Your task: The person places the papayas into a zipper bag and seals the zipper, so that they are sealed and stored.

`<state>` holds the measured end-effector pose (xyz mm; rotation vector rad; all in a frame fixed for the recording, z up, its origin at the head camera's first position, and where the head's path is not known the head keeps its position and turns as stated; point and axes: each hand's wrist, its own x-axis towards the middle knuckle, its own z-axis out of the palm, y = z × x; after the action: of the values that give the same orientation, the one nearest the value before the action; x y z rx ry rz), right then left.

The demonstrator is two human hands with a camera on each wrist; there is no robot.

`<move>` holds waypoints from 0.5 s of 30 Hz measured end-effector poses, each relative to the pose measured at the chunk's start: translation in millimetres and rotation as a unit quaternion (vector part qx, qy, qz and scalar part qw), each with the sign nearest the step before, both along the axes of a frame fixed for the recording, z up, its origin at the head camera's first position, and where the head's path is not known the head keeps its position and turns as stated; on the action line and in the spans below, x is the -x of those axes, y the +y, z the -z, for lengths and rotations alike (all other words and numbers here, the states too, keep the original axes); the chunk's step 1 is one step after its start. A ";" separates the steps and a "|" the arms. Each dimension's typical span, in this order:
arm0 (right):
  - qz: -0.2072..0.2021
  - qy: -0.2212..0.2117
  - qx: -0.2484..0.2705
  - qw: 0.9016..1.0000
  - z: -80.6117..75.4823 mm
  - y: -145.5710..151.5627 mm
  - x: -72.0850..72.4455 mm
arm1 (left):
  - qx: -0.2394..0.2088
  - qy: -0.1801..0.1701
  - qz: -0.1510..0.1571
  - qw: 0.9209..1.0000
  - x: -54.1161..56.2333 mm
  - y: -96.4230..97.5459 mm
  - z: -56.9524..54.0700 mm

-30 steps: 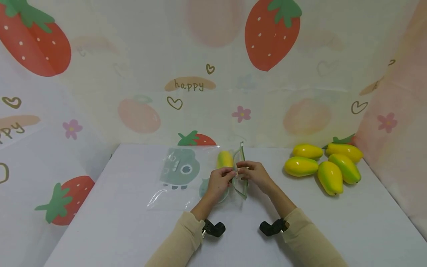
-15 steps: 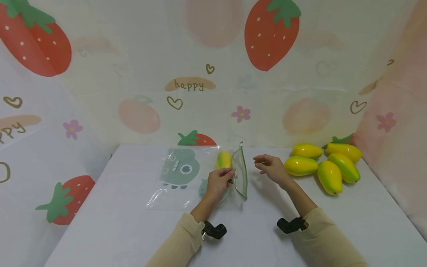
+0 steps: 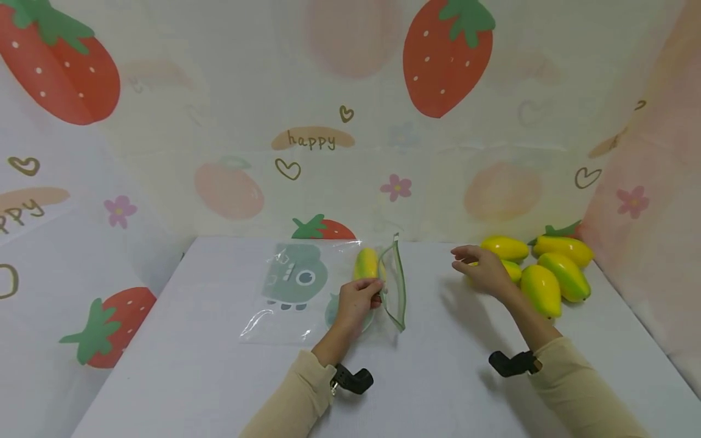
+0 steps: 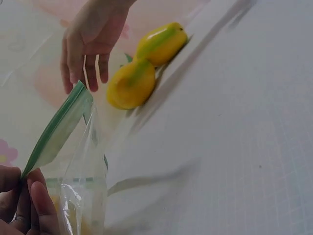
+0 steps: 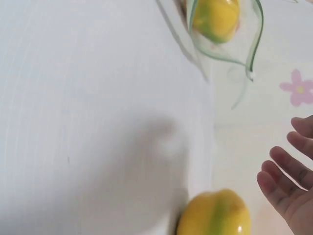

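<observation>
My left hand [image 3: 356,304] pinches the green-edged mouth of a clear zip bag [image 3: 296,286] printed with a green cartoon creature. The bag's mouth gapes toward the right. Inside, near the opening, lies a yellow-green mango-shaped fruit [image 3: 366,264], also seen through the bag in the right wrist view. My right hand [image 3: 484,274] is raised over the left side of a fruit group, fingers loosely bent and holding nothing. It partly hides one yellow fruit [image 3: 513,271] in the head view. In the left wrist view, the green zip strip [image 4: 54,125] rises from my left fingers.
Several more glossy yellow-green fruits, among them a front one [image 3: 541,291] and a back right one [image 3: 564,250], lie together at the right of the white table [image 3: 219,389]. A strawberry-print cloth [image 3: 427,176] hangs behind the table.
My right hand has let go of the bag's mouth and moved right to the fruit group. The bag's mouth stands wider, while my left hand keeps its grip in nearly the same spot.
</observation>
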<state>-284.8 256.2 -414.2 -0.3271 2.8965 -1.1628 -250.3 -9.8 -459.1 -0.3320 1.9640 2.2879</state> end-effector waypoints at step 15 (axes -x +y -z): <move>-0.001 -0.009 -0.108 0.994 -18.4 34.8 4.4 | -0.036 -0.041 0.003 0.999 -3.9 -3.2 -7.0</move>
<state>-289.2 291.0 -395.9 -0.3119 2.9679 -0.8343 -246.3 -13.0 -452.1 -0.4044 1.8374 2.2956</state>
